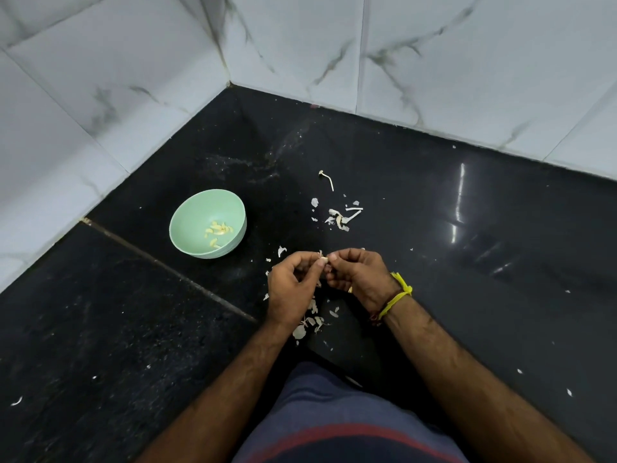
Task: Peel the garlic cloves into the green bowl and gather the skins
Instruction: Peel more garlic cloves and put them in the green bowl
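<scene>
Both my left hand and right hand pinch one garlic clove; the green bowl sits beyond-left, nearer my left.

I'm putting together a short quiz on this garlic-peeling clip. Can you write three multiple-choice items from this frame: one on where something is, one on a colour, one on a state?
1. Where does the green bowl stand relative to the hands?
A. To their left, farther from the person
B. To their right
C. Directly under them

2. What colour is the band on the right wrist?
A. Blue
B. Yellow
C. White

3. What is the state of the garlic clove?
A. Lying in the bowl
B. Lying loose on the counter
C. Pinched between the left hand and right hand

Answers: 1 A, the bowl sits on the black counter up and left of the hands. 2 B, the band is bright yellow. 3 C, both hands' fingertips meet on the clove above scattered skins.
</scene>
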Available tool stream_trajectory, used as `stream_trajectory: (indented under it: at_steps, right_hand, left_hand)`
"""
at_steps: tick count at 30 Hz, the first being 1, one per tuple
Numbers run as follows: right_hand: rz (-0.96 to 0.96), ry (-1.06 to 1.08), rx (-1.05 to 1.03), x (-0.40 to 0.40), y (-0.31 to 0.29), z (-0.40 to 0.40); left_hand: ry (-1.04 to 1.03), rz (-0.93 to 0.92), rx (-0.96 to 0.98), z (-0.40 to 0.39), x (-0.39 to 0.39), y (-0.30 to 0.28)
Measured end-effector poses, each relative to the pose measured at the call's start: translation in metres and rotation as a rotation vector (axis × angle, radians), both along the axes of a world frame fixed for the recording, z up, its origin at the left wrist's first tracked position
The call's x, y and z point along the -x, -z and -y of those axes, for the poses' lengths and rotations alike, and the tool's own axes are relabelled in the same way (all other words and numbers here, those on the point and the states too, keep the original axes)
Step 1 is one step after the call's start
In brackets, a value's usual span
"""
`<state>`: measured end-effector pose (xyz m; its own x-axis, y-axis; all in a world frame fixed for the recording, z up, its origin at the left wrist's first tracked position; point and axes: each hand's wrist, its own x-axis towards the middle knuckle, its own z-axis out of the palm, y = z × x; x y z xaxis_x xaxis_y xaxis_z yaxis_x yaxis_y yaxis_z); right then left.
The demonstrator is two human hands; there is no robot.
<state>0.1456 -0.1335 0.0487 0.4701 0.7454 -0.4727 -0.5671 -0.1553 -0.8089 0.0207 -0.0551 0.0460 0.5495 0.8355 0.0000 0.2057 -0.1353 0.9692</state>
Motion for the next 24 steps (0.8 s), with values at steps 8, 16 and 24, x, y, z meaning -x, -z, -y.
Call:
stream_trajectory:
  at_steps: [8,16,24]
  right_hand:
    - [0.099,0.011,-0.019,0.001,-0.0027,-0.0015]
    - [0.103,-0.033,-0.047,-0.0008,-0.0001,0.0001]
    - [0.02,-0.035,-0.066,-0.001,0.0036,0.0001]
  left_hand:
    - [0.019,0.0,-0.009,-0.0055,0.0024,-0.0009]
    - [0.028,-0.007,0.047,-0.0082,0.0055,0.002]
    - [0.045,0.041,0.04,-0.0039,0.0065,-0.0007]
